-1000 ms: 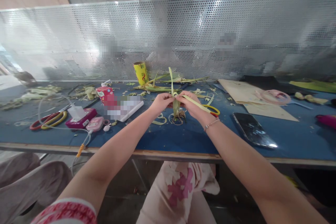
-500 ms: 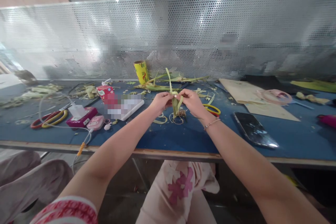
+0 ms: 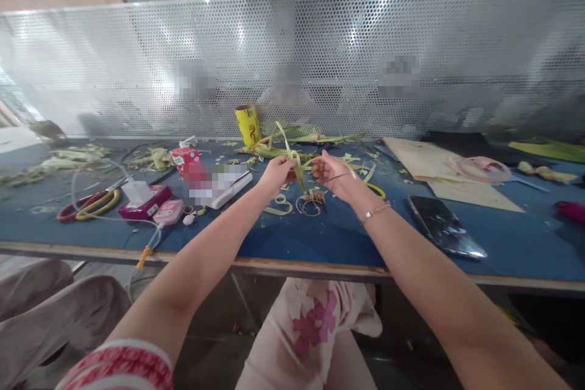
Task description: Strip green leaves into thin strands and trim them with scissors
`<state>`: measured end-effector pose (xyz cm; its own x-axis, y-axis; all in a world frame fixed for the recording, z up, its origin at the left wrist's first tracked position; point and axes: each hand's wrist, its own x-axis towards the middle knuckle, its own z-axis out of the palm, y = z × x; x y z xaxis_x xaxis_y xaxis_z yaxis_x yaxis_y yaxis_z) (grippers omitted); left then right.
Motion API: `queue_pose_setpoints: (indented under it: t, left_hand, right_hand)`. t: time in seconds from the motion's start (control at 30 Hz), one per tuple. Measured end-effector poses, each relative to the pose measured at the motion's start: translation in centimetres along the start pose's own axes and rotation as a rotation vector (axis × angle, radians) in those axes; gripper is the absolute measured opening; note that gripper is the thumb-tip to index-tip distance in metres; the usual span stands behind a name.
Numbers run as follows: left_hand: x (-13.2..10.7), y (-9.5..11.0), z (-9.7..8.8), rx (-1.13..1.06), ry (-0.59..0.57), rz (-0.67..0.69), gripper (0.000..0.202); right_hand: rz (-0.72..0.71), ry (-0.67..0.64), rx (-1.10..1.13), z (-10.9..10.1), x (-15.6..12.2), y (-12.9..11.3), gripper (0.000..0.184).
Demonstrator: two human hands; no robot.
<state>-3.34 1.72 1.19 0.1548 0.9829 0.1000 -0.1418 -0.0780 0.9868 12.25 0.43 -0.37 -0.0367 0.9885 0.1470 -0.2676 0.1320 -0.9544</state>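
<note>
Above the middle of the table, my left hand (image 3: 276, 174) is closed in a pinch on a folded green leaf piece (image 3: 299, 174), whose pale tip sticks up and narrow end points down. To its right is my right hand (image 3: 333, 174), fingers curled, palm partly turned up. A thin pale leaf strip (image 3: 308, 164) runs from the folded piece into the right fingers, and a narrow end shows past the hand. Below the hands lie a small tangle of brown string (image 3: 313, 198) and a curled pale strip (image 3: 280, 206).
A yellow cardboard roll (image 3: 248, 126) stands behind, near leaf stalks (image 3: 274, 150). At left are a red drink carton (image 3: 186, 161), scissors (image 3: 98, 204) and a purple power strip (image 3: 145, 204). A phone (image 3: 445, 226) and brown paper (image 3: 420, 164) lie right. A perforated metal screen (image 3: 329, 42) closes the back.
My hands, earlier close together at the leaf piece, have moved apart. The right hand has turned and drawn rightward with the strip, while the left keeps the piece, now tilted more to the left.
</note>
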Motion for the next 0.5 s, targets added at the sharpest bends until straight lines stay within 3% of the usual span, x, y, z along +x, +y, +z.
queue_pose_setpoints:
  t: [0.23,0.33,0.5]
  left_hand:
    - [-0.3,0.2,0.1,-0.01,-0.067,-0.102,0.006]
    - [-0.1,0.4,-0.2,-0.011,-0.048,-0.096,0.005]
    - [1.0,0.6,-1.4,0.054,0.101,-0.01,0.008]
  right_hand:
    - [0.199,0.013,0.028,-0.6,-0.2,-0.4,0.043]
    - [0.137,-0.01,0.056,-0.7,-0.2,-0.6,0.039]
    - [-0.053,-0.045,0.095,-1.4,-0.7,-1.9,0.025]
